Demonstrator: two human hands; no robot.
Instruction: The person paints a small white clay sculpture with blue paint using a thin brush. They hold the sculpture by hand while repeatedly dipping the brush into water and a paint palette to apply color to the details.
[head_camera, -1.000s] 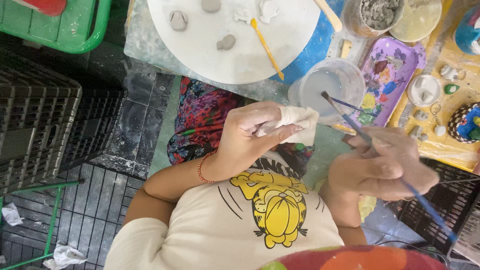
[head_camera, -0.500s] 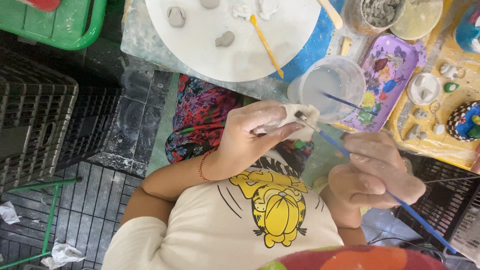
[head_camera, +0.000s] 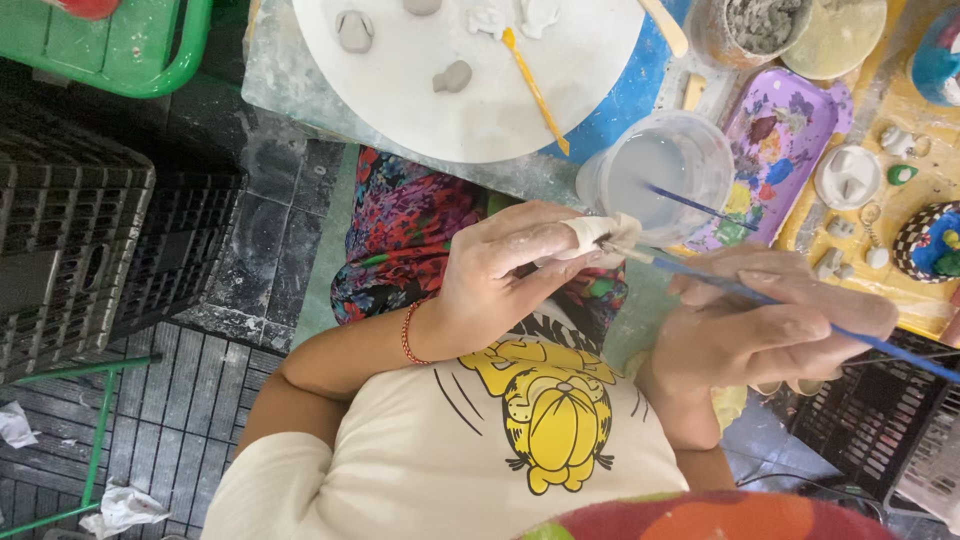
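The small white clay piece (head_camera: 597, 236) sits pinched between the thumb and fingers of the left hand (head_camera: 510, 270), held above the lap, just in front of the near edge of the bench (head_camera: 300, 90). The left grip is closed on that piece. The right hand (head_camera: 770, 335) has its grip closed around a blue brush (head_camera: 800, 315), whose tip touches the clay piece at the left fingertips.

Just beyond the hands a clear plastic tub of cloudy water (head_camera: 660, 170) stands on the bench, with a second thin brush (head_camera: 690, 205) leaning in it. Beside the tub to the right lies a purple tray (head_camera: 775, 150) smeared with paint spots. Left of the tub a round white board (head_camera: 470, 75) carries a few grey clay lumps (head_camera: 452, 76) and a yellow stick (head_camera: 533, 88). Past the tray a yellow surface (head_camera: 900, 215) holds small white pieces and a painted checkered figure (head_camera: 930, 245).

The bench top is stained and dusty with clay. Below it the floor (head_camera: 250, 250) is dark, wet-looking tile. 2 black plastic crates (head_camera: 70, 240) stand to the left, with a green crate (head_camera: 130, 50) above them in the view. Crumpled paper scraps (head_camera: 120, 505) lie on a dark grid near green metal legs (head_camera: 95, 440).
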